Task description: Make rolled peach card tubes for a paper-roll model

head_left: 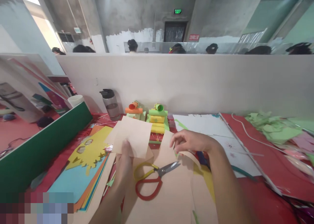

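My left hand (124, 162) is closed on a few overlapping cream paper pieces (137, 135), the thumb pressed on top. Curled over the cream paper at the right is my right hand (185, 141), its fingertips drawn together; what they pinch, if anything, I cannot make out. A curved cream paper strip (192, 159) lies just below those fingers. Between the hands, scissors (160, 172) with one yellow and one red handle rest partly spread on large cream sheets (171, 198), blades pointing right.
Behind the hands stand two rolled-paper models, one orange-topped (133, 110) and one green-topped (157, 119), beside a water bottle (110, 103). Coloured sheets (71, 181) and a yellow cutout (92, 148) lie left, near a green divider (49, 145). Green paper scraps (272, 127) are heaped at right.
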Demonstrator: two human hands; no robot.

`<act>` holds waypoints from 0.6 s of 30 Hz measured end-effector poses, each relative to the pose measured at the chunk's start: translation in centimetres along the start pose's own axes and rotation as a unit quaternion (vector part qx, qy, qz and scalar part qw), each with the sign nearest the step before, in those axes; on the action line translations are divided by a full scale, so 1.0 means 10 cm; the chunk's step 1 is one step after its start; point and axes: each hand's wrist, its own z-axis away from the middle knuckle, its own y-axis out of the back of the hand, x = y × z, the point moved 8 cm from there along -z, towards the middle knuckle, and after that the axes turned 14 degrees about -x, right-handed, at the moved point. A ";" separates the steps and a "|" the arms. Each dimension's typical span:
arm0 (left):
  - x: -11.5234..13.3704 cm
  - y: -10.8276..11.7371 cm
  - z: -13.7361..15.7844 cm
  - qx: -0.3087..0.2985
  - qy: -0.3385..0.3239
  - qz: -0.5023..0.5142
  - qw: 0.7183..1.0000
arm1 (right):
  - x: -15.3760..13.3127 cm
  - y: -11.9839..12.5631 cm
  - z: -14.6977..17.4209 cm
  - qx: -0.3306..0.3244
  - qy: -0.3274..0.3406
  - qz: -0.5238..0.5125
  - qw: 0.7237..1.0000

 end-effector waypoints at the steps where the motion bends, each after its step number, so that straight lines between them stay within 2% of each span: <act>1: -0.02 0.02 -0.02 0.000 0.000 0.008 1.000 | -0.02 -0.04 0.04 -0.019 -0.001 0.003 1.000; 3: -0.06 0.06 -0.04 0.002 0.003 0.020 1.000 | -0.05 -0.08 0.11 -0.037 0.003 -0.007 0.999; 5: -0.07 0.07 -0.05 -0.007 0.007 0.025 1.000 | 0.00 -0.08 0.15 -0.027 -0.013 -0.018 0.999; 10: -0.05 0.02 -0.04 -0.019 0.022 0.033 0.999 | 0.15 0.06 0.11 0.056 -0.051 0.007 0.997; 12: -0.03 -0.01 -0.04 -0.032 0.019 0.021 0.999 | 0.10 0.08 0.01 0.083 -0.037 0.002 0.996; 18: -0.06 -0.04 0.00 -0.031 0.026 -0.007 0.999 | -0.15 -0.10 -0.52 0.097 0.067 -0.108 0.987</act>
